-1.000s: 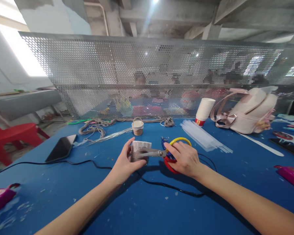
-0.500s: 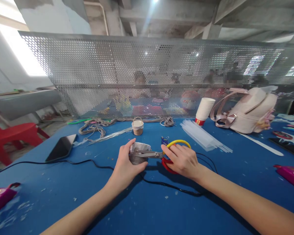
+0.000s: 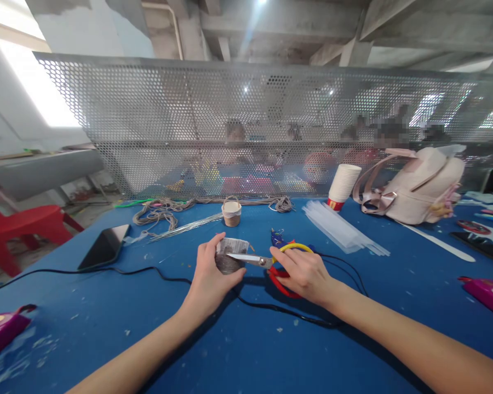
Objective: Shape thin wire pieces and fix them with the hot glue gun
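My left hand (image 3: 210, 271) is wrapped around a small roundish piece (image 3: 228, 266), grey and cord-wound below with a pale printed upper part. In my right hand (image 3: 306, 273) are scissors (image 3: 266, 262) with one yellow and one red handle loop. Their blades point left across the front of the grey piece and look nearly closed; whether the tip touches it I cannot tell. Just behind the scissors lies a blue tool (image 3: 277, 239) with a black cord, partly hidden by my right hand. A small cup-shaped basket (image 3: 231, 214) with a handle stands beyond my left hand.
Grey cord (image 3: 156, 214) and clear sticks (image 3: 187, 227) lie along the back. A phone (image 3: 105, 247) is at left. White strips (image 3: 340, 227), a paper-cup stack (image 3: 344, 186) and a pale backpack (image 3: 421, 189) are at right. A black cable (image 3: 148, 270) crosses the blue table (image 3: 246, 355); a perforated metal screen (image 3: 168, 120) stands behind.
The scissor blades have drawn together, and my right hand has shifted slightly left and down with them. My left hand keeps its hold on the grey piece, moving slightly left.
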A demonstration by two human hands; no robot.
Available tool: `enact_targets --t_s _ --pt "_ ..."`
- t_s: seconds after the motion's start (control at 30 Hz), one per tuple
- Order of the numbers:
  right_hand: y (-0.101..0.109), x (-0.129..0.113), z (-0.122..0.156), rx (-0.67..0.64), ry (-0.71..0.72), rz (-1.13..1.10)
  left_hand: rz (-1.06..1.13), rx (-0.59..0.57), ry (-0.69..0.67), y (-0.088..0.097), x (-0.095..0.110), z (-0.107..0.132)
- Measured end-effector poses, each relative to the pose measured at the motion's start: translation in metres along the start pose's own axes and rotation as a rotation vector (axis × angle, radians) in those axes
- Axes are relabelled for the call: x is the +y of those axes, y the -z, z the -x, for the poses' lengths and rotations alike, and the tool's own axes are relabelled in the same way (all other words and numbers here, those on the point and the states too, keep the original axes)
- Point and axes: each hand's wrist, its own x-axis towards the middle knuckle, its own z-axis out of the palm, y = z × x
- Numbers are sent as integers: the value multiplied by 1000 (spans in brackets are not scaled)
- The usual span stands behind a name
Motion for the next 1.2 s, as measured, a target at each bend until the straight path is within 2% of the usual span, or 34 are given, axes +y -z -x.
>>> enact_targets --t_s 0.17,0.27,0.37,0.47,0.6,0.7,0.87,1.0,1.13,1.2 --pt "6 -2 3 13 -40 -43 82 50 -10 0 -4 -4" --pt "8 -5 0 43 -173 -137 54 63 -6 2 -1 -4" --pt "7 -10 -12 86 -418 -384 49 9 -15 2 6 0" --pt "3 -16 -29 72 -666 -750 99 -53 -66 1 10 6" --pt "-3 -22 -45 47 -819 -1086 87 -74 -204 -1 9 13" --pt "-5 -21 -48 32 -854 -1177 107 -102 -178 -1 11 15" --pt "-1 -19 -40 45 -808 -1189 440 -278 165 0 14 13" --pt "7 -22 -31 -48 -677 -1103 566 -384 266 -3 13 7" --pt "24 -14 -22 -159 -711 -940 439 -271 242 1 5 -6" --pt "35 -6 -16 -278 -734 -857 358 -201 202 6 -1 -18"
